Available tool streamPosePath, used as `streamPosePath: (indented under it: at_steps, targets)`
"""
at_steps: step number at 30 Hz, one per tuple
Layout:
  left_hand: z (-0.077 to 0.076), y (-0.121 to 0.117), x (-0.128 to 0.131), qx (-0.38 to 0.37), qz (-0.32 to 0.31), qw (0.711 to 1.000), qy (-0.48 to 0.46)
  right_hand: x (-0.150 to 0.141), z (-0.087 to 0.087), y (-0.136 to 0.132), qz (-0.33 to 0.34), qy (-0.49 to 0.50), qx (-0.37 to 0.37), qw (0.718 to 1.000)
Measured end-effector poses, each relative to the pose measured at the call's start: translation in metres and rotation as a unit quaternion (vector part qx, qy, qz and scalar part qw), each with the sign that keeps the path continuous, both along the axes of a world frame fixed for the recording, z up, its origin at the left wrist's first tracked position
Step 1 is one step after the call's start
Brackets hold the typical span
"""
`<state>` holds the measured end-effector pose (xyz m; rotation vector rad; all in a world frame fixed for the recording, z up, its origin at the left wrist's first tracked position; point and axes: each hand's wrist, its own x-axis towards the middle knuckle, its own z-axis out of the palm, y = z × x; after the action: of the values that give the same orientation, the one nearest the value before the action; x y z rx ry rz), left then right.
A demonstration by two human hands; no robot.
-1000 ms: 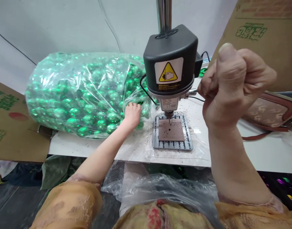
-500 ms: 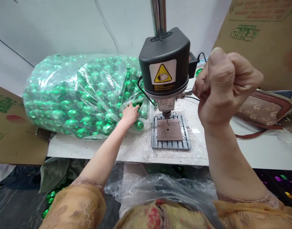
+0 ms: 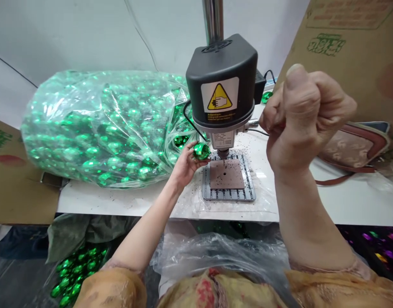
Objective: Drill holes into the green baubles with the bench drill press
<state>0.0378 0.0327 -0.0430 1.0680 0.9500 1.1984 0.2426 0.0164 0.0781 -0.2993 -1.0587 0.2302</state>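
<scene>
Nearest, the right hand (image 3: 303, 122) is closed (what it grips, I cannot tell). Farther left, the left hand (image 3: 184, 167) has just brought out a green ball (image 3: 202, 151), fingers around it, putting it beside the drill press (image 3: 247, 68), right of the bag (image 3: 96, 128).

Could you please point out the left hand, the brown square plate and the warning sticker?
Left hand (image 3: 185, 166): head view, its palm.
Brown square plate (image 3: 233, 180): head view, its lower part.
Warning sticker (image 3: 220, 96): head view, its middle.
</scene>
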Motion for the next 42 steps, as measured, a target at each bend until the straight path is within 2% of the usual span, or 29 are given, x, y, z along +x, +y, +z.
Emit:
streamPosePath:
  at_steps: [3,8,12,22,26,29,34,38,42]
  targets:
    - [-0.014,-0.009,0.009,-0.021,-0.009,1.0,-0.008,0.0,-0.001,0.002,0.001,0.002,0.014,1.0]
    - [-0.037,-0.016,0.015,0.059,-0.018,0.992,0.112,0.001,-0.001,0.004,0.01,0.001,0.019,1.0]
    - [-0.048,-0.016,0.019,0.1,-0.033,0.984,0.141,0.0,-0.001,0.003,0.015,0.002,0.02,1.0]
    - [-0.053,-0.014,0.022,0.146,-0.047,0.952,0.264,0.001,-0.001,-0.001,0.012,-0.008,0.009,1.0]
    - [-0.051,-0.015,0.025,0.17,-0.056,0.938,0.297,-0.001,0.001,-0.004,0.009,-0.011,-0.002,1.0]
    - [-0.048,-0.018,0.032,0.202,-0.047,0.927,0.314,-0.003,0.001,-0.003,0.022,0.001,0.015,1.0]
    - [-0.051,-0.024,0.042,0.193,-0.053,0.938,0.281,-0.004,-0.001,0.003,0.023,0.026,0.043,0.998]
    - [-0.058,-0.026,0.04,0.182,-0.05,0.945,0.266,-0.003,-0.003,0.003,0.009,0.005,0.026,1.0]
    - [-0.06,-0.027,0.037,0.183,-0.053,0.946,0.261,-0.002,-0.009,-0.009,-0.022,-0.009,-0.014,1.0]
